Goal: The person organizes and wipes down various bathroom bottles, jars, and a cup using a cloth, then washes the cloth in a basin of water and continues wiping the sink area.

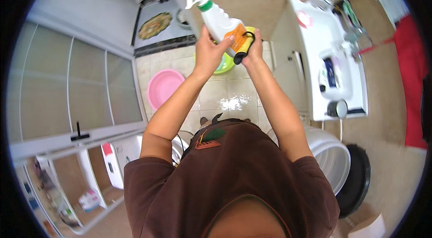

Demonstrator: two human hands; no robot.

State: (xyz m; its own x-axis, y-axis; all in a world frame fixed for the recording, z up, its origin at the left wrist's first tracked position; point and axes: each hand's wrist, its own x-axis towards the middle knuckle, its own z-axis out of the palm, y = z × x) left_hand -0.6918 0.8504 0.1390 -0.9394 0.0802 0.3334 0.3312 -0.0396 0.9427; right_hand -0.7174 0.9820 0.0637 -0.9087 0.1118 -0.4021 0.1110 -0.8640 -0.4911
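Observation:
A white spray bottle (216,18) with a green collar and an orange label is tilted in front of me, its trigger head towards the upper left. My left hand (210,52) grips the bottle's lower body, with the thumb across its front. On the bottle's other side, my right hand (253,47) holds a yellow object with a black end and a black cord loop (245,47); its kind is hard to tell. The fingers of my right hand are partly hidden behind these items. Below the hands, a yellow-green basin (226,66) rests on the tiled floor, partly covered by them.
A pink basin (165,88) stands on the floor to the left. On the right is a white sink (322,32) with bottles, a cup (337,108) and other items. A large whitish plastic barrel (329,160) stands at lower right. The tiles (233,94) shine as if wet.

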